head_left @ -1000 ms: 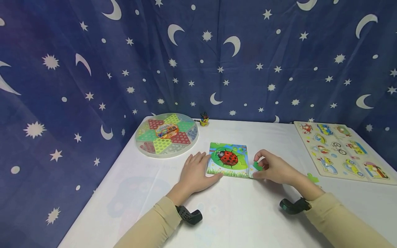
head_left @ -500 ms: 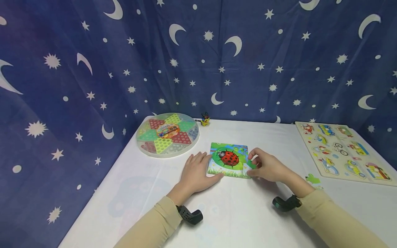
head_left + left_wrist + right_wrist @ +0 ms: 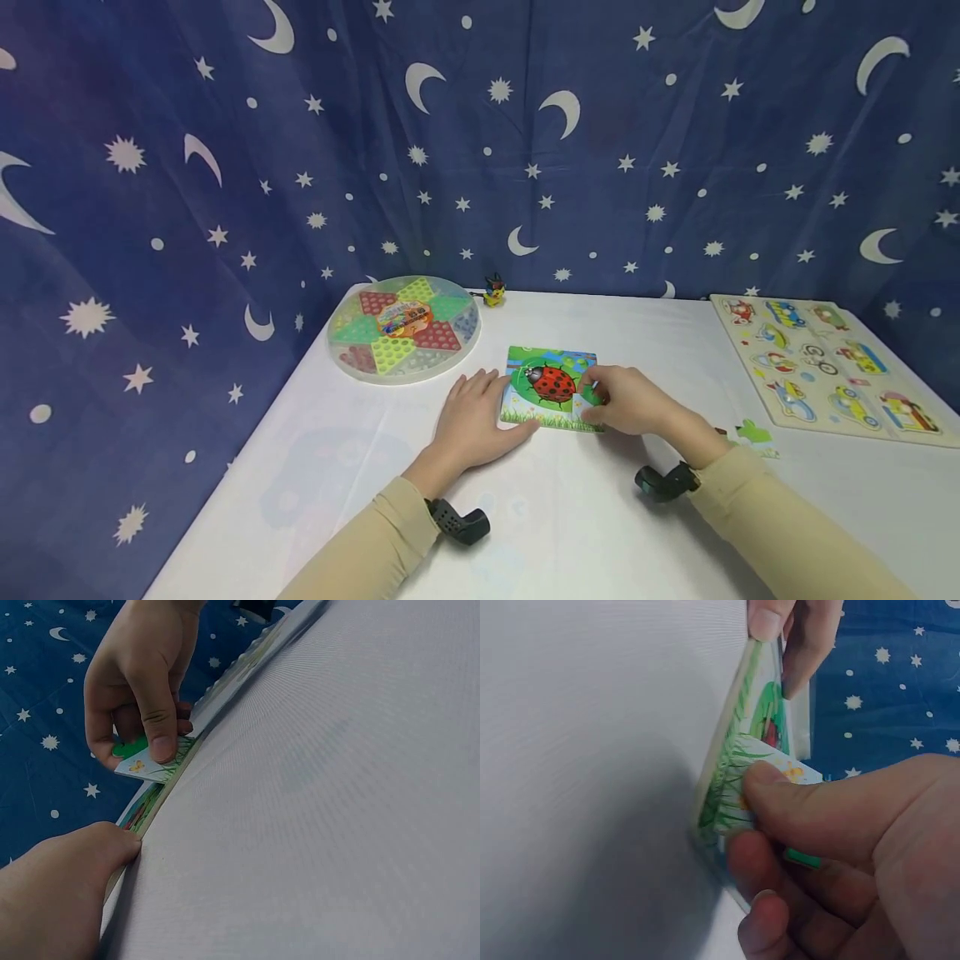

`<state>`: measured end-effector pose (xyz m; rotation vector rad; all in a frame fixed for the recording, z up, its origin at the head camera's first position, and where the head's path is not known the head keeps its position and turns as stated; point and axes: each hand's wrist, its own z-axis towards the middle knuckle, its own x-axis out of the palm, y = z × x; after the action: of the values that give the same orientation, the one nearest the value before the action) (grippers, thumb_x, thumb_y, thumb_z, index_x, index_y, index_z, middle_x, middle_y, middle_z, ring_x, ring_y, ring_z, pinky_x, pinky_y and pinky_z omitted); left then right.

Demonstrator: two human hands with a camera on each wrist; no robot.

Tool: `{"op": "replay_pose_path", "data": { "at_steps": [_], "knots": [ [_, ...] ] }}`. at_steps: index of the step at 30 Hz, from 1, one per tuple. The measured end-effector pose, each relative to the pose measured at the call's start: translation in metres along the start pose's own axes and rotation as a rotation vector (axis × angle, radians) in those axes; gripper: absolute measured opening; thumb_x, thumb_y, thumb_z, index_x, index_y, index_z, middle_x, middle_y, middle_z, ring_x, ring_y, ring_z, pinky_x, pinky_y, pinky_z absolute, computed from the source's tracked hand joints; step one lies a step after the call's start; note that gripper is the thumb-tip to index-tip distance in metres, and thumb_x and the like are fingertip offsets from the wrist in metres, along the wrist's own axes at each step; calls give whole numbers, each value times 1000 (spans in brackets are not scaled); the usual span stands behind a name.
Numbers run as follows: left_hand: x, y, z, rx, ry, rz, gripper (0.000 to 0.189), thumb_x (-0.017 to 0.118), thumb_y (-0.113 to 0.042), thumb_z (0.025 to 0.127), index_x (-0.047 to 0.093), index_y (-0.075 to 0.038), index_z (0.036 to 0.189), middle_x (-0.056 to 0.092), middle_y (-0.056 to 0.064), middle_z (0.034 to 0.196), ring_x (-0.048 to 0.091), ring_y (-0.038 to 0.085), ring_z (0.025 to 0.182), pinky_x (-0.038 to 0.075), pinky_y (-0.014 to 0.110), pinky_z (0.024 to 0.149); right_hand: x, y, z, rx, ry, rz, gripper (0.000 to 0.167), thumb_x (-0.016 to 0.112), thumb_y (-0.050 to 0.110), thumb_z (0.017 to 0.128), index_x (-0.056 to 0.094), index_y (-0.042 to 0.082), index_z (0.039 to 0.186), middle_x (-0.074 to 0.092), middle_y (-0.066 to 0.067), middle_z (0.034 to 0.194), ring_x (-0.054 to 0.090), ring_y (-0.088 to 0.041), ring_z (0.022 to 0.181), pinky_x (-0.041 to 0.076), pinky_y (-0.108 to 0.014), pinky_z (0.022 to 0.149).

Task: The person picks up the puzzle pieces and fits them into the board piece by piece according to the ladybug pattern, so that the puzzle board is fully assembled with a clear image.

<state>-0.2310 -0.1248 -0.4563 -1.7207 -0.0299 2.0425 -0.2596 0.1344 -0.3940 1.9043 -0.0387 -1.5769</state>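
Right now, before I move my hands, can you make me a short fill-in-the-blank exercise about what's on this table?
1. The fingers of the ____ hand pinch a puzzle piece.
2. The insect pictured on the square puzzle is a red, black-spotted ____.
3. In the head view, the round game board lies to the ____ of the small figurine.
4. The blue curtain behind the table shows white stars, dots and crescent ____.

Missing words: right; ladybug; left; moons.
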Motion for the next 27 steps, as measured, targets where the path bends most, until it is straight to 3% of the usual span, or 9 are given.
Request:
{"op": "replay_pose_path", "data": {
  "at_steps": [12,18,27],
  "knots": [
    [5,-3,-4,1,5,-6,88,59,-73,88,51,-11,150,48,12,154,37,32,146,21,51,123,7,8,1,25,48,-59,20,82,12,87,67,11,101,55,-1,77,48,-18,71,40,-33,64],
    [6,-3,-5,16,-6,2,89,59,-73,88,51,-10,150,49,13,153,39,32,145,22,50,123,12,12,-3,-26,9,-107,15,82,11,87,68,12,90,54,2,72,46,-16,66,37,-30,60],
    [3,-1,0,3,-5,18,89,59,-73,88,51,-10,151,49,12,153,39,31,145,22,49,123,9,14,4,-48,-7,-90,18,85,16,85,67,15,85,45,3,67,39,-15,64,31,-30,60]
  ]
}}
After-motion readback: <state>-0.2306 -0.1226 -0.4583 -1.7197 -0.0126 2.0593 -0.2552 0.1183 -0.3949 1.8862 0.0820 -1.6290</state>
